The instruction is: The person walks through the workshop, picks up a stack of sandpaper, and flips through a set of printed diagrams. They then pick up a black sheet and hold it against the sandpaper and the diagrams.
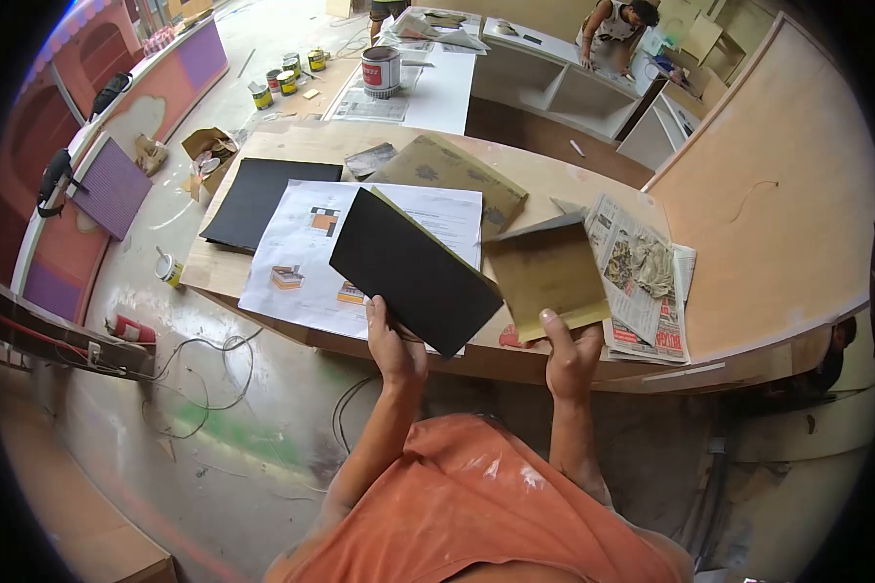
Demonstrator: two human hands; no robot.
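Note:
My left hand [396, 347] is closed on the lower edge of a folded black sandpaper sheet [413, 272], raised and tilted above the workbench. My right hand [569, 356] pinches a brownish sandpaper piece [546, 277] by its lower edge, thumb on the front. The two pieces are side by side, their near edges close together. Beneath the black sheet lies a printed drawing [292, 248] on white paper. A stack of black sheets [272, 199] rests at its left, and a larger brown sheet [457, 175] with dark smudges lies behind.
Crumpled cloth [644, 264] and newspaper [651, 325] lie at the bench's right, beside an upright panel [768, 204]. A large paint can [380, 73] stands on a white counter behind. Cables [226, 347] cross the floor at left. Another person [612, 34] leans over a far cabinet.

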